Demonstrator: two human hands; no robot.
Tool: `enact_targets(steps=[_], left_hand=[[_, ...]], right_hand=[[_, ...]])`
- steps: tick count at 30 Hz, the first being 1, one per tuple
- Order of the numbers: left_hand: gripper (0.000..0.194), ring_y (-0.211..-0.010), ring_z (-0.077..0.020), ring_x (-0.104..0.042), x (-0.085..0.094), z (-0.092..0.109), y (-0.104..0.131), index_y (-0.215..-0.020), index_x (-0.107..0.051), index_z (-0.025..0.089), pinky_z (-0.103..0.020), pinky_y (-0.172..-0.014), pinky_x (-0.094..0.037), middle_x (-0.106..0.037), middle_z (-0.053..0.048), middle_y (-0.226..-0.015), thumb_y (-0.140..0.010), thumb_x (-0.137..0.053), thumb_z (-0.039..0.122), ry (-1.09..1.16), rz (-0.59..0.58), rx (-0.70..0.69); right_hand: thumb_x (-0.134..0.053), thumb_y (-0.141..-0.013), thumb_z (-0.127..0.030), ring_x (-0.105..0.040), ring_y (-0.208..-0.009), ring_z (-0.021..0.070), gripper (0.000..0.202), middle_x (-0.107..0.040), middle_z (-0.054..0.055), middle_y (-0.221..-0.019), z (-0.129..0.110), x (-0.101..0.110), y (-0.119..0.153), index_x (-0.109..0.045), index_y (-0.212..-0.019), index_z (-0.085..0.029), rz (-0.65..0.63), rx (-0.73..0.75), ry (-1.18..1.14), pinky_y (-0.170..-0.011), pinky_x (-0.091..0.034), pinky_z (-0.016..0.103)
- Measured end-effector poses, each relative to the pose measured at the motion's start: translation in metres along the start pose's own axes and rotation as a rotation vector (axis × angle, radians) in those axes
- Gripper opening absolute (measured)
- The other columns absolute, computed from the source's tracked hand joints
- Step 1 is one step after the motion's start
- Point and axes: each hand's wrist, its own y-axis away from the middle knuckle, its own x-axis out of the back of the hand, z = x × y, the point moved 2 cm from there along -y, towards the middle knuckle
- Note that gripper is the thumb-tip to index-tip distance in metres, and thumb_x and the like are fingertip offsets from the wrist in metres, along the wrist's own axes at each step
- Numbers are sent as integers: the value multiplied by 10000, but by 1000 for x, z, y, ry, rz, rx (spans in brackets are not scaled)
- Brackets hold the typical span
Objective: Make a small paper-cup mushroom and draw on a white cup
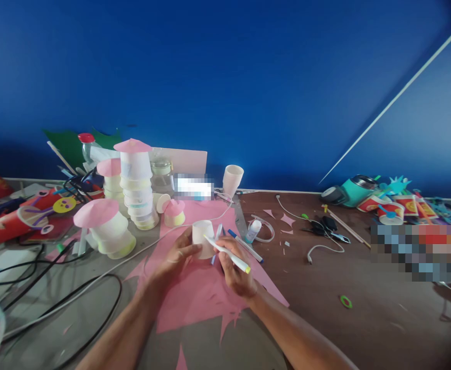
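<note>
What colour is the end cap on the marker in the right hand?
Yellow on the marker, seen in the head view.

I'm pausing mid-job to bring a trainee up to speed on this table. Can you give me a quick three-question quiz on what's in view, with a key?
1. True or false: the left hand holds a white cup.
2. Fill in the blank: the right hand holds a white marker whose rear end is ____.
3. What colour is the cone-shaped cap on the tallest cup tower?
A) green
B) blue
C) pink

Key: 1 true; 2 yellow; 3 C
</note>
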Motion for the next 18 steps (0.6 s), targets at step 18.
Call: enact_targets(steps=[18], left_hand=[[481, -1098, -320, -661, -5, 2, -4, -1173, -698, 163, -401, -950, -487, -764, -88, -1092, -715, -781, 283, 186, 12, -18]], right_hand=[[-362, -1068, -510, -700, -909, 228, 401, -717, 75, -995, 1, 1, 1, -661, -1178, -267, 89, -84, -29, -783, -605, 378]])
